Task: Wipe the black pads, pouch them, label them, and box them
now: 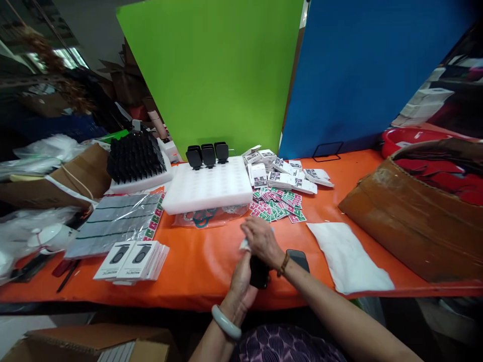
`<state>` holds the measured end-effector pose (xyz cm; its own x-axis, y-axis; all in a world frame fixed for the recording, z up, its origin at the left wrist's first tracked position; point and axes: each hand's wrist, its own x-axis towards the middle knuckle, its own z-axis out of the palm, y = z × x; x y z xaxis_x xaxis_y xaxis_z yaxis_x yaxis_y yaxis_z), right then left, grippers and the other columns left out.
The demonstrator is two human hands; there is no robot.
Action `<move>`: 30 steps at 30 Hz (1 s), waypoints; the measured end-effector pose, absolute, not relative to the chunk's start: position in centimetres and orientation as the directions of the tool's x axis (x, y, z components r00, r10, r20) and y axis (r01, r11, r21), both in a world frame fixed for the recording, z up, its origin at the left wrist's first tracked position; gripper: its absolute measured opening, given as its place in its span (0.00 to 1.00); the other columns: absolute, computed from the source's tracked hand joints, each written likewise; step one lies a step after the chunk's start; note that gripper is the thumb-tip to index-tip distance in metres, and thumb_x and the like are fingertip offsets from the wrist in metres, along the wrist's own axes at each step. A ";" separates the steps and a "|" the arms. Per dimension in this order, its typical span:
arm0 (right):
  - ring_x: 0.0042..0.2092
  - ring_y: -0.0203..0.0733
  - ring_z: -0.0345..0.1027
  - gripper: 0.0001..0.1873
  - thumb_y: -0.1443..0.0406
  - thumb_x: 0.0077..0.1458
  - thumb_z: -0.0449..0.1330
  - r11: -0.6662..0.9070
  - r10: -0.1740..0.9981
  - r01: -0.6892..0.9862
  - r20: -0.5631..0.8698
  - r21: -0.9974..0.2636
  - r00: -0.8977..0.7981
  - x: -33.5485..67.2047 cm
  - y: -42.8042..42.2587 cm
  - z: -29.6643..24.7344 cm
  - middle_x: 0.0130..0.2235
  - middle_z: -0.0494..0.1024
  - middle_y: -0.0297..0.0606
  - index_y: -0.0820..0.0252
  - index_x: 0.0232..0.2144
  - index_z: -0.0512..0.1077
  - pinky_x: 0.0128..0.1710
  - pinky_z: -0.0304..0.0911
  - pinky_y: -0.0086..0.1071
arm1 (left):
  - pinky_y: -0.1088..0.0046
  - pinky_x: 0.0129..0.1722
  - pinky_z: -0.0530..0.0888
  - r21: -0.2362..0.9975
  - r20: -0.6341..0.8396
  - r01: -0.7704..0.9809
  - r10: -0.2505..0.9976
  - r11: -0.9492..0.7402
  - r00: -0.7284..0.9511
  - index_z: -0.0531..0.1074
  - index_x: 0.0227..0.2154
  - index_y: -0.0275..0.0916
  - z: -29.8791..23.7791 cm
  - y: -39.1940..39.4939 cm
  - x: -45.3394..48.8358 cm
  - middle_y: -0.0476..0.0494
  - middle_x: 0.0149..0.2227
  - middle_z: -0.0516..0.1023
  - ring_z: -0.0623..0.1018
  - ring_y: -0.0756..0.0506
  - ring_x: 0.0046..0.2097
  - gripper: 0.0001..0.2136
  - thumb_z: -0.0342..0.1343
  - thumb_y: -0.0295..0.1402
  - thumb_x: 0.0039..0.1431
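Note:
My left hand [241, 282], below a pale bangle, holds a flat black device [259, 274] near the table's front edge. My right hand [262, 242], with a beaded bracelet at its wrist, lies over the device's far end, fingers bent. A small white piece [244, 245] shows between the right fingers and the left thumb; whether it is cloth or paper I cannot tell. The right hand hides much of the device. Just right of the hands, a dark flat device [298, 260] lies on the orange table [196, 261].
A white foam block [207, 186] carries several upright black stands [209, 155]. Behind the hands lie small white boxes [281, 178] and red-green cards [277, 205]. Stacked white boxes [132, 261] sit left; a white pouch [349, 256] and brown box [418, 221] stand right.

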<state>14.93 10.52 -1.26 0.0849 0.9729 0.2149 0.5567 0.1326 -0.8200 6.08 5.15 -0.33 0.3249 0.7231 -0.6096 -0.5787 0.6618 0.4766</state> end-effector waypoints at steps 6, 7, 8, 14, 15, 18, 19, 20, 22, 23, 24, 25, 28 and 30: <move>0.24 0.39 0.65 0.27 0.47 0.58 0.48 -0.094 0.991 0.442 -0.040 -0.892 0.130 22.4 14.0 -0.8 0.20 0.69 0.34 0.60 0.22 0.70 0.24 0.60 0.30 | 0.71 0.22 0.71 0.380 -0.612 -0.587 0.670 0.715 0.420 0.70 0.41 0.34 0.9 4.3 4.6 0.38 0.32 0.79 0.78 0.45 0.27 0.14 0.49 0.41 0.63; 0.22 0.37 0.63 0.28 0.44 0.57 0.47 -0.134 0.991 0.389 -0.113 -0.911 0.077 22.8 13.4 -0.7 0.19 0.69 0.34 0.60 0.24 0.71 0.21 0.58 0.29 | 0.70 0.22 0.71 0.359 -0.608 -0.602 0.668 0.713 0.429 0.69 0.40 0.34 0.9 4.5 4.3 0.39 0.31 0.78 0.77 0.45 0.27 0.13 0.49 0.40 0.63; 0.20 0.36 0.62 0.29 0.43 0.55 0.48 -0.190 0.980 0.317 -0.199 -0.929 0.004 23.0 12.7 -0.6 0.19 0.69 0.33 0.61 0.27 0.72 0.19 0.56 0.28 | 0.70 0.23 0.71 0.339 -0.609 -0.612 0.663 0.714 0.436 0.69 0.40 0.35 0.8 4.7 4.0 0.40 0.30 0.78 0.77 0.45 0.27 0.13 0.49 0.40 0.63; 0.21 0.34 0.63 0.18 0.54 0.41 0.67 -0.344 0.914 -0.035 -0.326 -0.938 -0.244 21.5 9.3 -0.1 0.22 0.71 0.30 0.60 0.30 0.70 0.20 0.58 0.26 | 0.71 0.23 0.70 0.314 -0.614 -0.610 0.645 0.728 0.454 0.69 0.40 0.35 -0.3 4.9 3.7 0.39 0.31 0.78 0.77 0.45 0.27 0.12 0.50 0.39 0.63; 0.22 0.34 0.65 0.17 0.56 0.42 0.67 -0.299 0.938 -0.037 -0.287 -0.953 -0.196 21.3 9.1 0.1 0.23 0.72 0.30 0.60 0.30 0.70 0.21 0.60 0.27 | 0.71 0.23 0.70 0.323 -0.626 -0.612 0.648 0.722 0.434 0.69 0.40 0.35 -0.4 4.9 3.8 0.40 0.31 0.78 0.77 0.45 0.26 0.12 0.50 0.40 0.63; 0.26 0.36 0.67 0.11 0.59 0.46 0.65 -0.102 0.992 0.076 -0.107 -0.992 -0.063 20.2 8.3 0.6 0.26 0.73 0.32 0.59 0.30 0.71 0.25 0.63 0.29 | 0.71 0.21 0.69 0.340 -0.673 -0.632 0.649 0.697 0.354 0.69 0.36 0.36 -0.9 5.1 3.9 0.42 0.27 0.77 0.75 0.45 0.24 0.11 0.51 0.40 0.62; 0.27 0.37 0.68 0.08 0.61 0.49 0.63 -0.008 0.999 0.150 -0.013 -0.989 -0.037 19.7 7.8 0.7 0.27 0.74 0.32 0.58 0.30 0.71 0.27 0.64 0.30 | 0.72 0.21 0.69 0.336 -0.680 -0.657 0.656 0.675 0.327 0.69 0.34 0.36 -1.1 5.3 3.9 0.43 0.26 0.76 0.75 0.45 0.24 0.11 0.50 0.39 0.63; 0.29 0.38 0.68 0.05 0.62 0.51 0.62 0.096 0.995 0.227 0.091 -0.969 -0.031 19.0 7.1 0.8 0.28 0.74 0.33 0.58 0.30 0.72 0.30 0.65 0.31 | 0.72 0.22 0.70 0.326 -0.681 -0.691 0.667 0.645 0.302 0.69 0.31 0.36 -1.3 5.6 3.9 0.44 0.25 0.76 0.75 0.46 0.24 0.10 0.50 0.38 0.63; 0.33 0.40 0.70 0.04 0.65 0.56 0.58 0.304 0.952 0.354 0.291 -0.884 -0.090 17.5 5.4 0.7 0.31 0.76 0.37 0.57 0.32 0.73 0.34 0.67 0.32 | 0.72 0.26 0.73 0.295 -0.677 -0.751 0.684 0.590 0.271 0.70 0.27 0.36 -1.4 6.1 3.7 0.44 0.24 0.75 0.76 0.47 0.26 0.11 0.49 0.34 0.63; 0.34 0.41 0.71 0.06 0.66 0.58 0.56 0.390 0.920 0.395 0.365 -0.832 -0.142 16.7 4.5 0.6 0.33 0.76 0.38 0.56 0.34 0.74 0.35 0.68 0.33 | 0.71 0.29 0.74 0.279 -0.674 -0.767 0.687 0.577 0.271 0.70 0.25 0.35 -1.3 6.4 3.4 0.43 0.25 0.76 0.77 0.47 0.27 0.12 0.48 0.33 0.63; 0.35 0.41 0.71 0.08 0.66 0.60 0.54 0.458 0.889 0.424 0.417 -0.781 -0.190 16.0 3.6 0.4 0.33 0.77 0.40 0.56 0.36 0.74 0.35 0.68 0.33 | 0.70 0.32 0.75 0.264 -0.672 -0.773 0.685 0.577 0.281 0.70 0.25 0.35 -1.2 6.6 3.2 0.40 0.27 0.77 0.77 0.46 0.30 0.14 0.48 0.34 0.63; 0.35 0.42 0.72 0.10 0.66 0.61 0.53 0.505 0.862 0.446 0.448 -0.739 -0.235 15.5 2.8 0.3 0.34 0.77 0.41 0.56 0.38 0.74 0.34 0.68 0.33 | 0.68 0.34 0.75 0.249 -0.669 -0.773 0.680 0.584 0.298 0.71 0.24 0.34 -1.1 6.8 2.8 0.38 0.29 0.78 0.78 0.45 0.32 0.15 0.47 0.36 0.63; 0.36 0.43 0.73 0.12 0.64 0.63 0.52 0.553 0.833 0.475 0.433 -0.684 -0.346 14.9 1.2 0.2 0.37 0.77 0.44 0.57 0.43 0.74 0.35 0.69 0.33 | 0.61 0.41 0.75 0.189 -0.648 -0.765 0.664 0.616 0.374 0.71 0.24 0.34 -0.8 6.9 2.0 0.34 0.33 0.78 0.78 0.41 0.39 0.20 0.49 0.46 0.60; 0.36 0.42 0.72 0.12 0.62 0.63 0.52 0.548 0.832 0.488 0.385 -0.680 -0.399 14.9 0.9 0.5 0.36 0.77 0.42 0.57 0.41 0.75 0.35 0.68 0.32 | 0.62 0.44 0.74 0.194 -0.633 -0.743 0.660 0.640 0.403 0.70 0.23 0.35 -1.0 6.6 2.0 0.36 0.31 0.77 0.78 0.42 0.39 0.19 0.51 0.47 0.58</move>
<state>14.86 0.86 0.46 -0.3993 0.8323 0.3846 0.4876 0.5480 -0.6797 2.00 6.56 -1.04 0.4034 0.6604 -0.6333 -0.7432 0.6403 0.1942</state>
